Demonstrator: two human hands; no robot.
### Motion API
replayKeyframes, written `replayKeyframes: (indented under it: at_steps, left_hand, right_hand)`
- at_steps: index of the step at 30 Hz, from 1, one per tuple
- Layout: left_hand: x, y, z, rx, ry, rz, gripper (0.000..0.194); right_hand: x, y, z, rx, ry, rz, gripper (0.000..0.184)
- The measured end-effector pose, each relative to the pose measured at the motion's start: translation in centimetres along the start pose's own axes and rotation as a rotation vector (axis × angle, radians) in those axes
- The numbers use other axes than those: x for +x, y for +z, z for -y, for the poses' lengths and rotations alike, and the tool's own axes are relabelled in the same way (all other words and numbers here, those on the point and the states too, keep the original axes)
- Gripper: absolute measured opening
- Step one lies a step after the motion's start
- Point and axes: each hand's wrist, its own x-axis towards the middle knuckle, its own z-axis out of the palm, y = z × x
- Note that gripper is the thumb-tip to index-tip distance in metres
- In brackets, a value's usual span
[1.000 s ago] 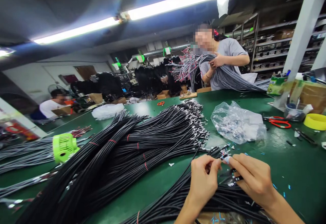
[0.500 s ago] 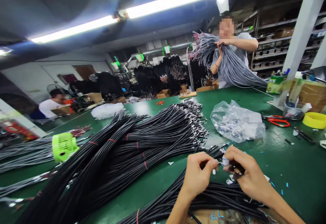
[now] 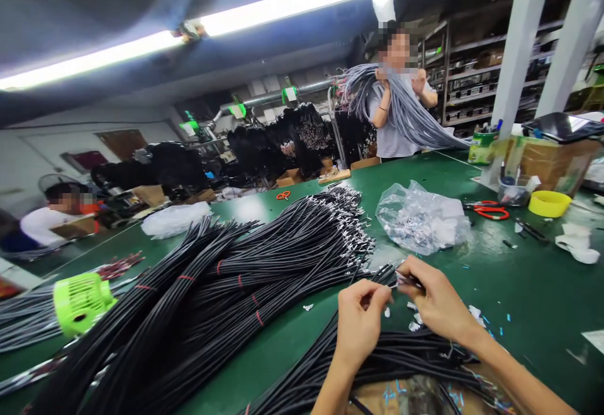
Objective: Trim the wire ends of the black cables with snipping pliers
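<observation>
My left hand is closed in a pinch above a bundle of black cables at the near edge of the green table. My right hand is curled shut round a black cable end, with a small light piece at its fingertips that I cannot name. What the left fingers pinch is too small to make out. Small white scraps lie on the table between and below both hands. A large heap of black cables bound with red ties spreads out to the left.
A clear plastic bag of small parts lies beyond my hands. Red scissors, a yellow bowl and a cardboard box sit at right. A green fan is at left. A person across the table lifts grey cables; another sits far left.
Both hands have shifted slightly up and left over the cables. The person across the table has raised the grey cable bundle higher. The view has panned right.
</observation>
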Motion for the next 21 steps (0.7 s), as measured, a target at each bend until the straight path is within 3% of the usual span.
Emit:
replayKeyframes:
  at_steps: [4,7,8,13,16,21]
  left_hand:
    - [-0.5,0.5,-0.1,0.0,-0.023,-0.003,0.028]
    - [-0.5,0.6,0.1,-0.067,-0.046,-0.002,0.032]
    - [-0.4,0.6,0.2,-0.079,-0.051,-0.009,0.032]
    - [-0.2,0.6,0.2,-0.09,-0.044,-0.03,0.033]
    - [-0.3,0.6,0.1,-0.111,-0.038,-0.028,0.028]
    - [-0.3,0.6,0.3,-0.081,-0.014,-0.033,0.019]
  right_hand:
    - [0.6,-2.2,-1.1,-0.111,0.005,-0.156,0.013]
    - [1.0,-4.0,-1.8,-0.153,0.048,-0.372,0.003]
    - [1.0,-4.2,-1.8,-0.148,0.051,-0.382,0.004]
    - [0.7,-2.2,-0.4,-0.044,0.035,-0.104,0.021]
    - [0.6,-1.0,0.0,0.028,0.079,-0.058,0.028]
    - [0.7,-1.0,-0.4,0.143,0.146,-0.005,0.028]
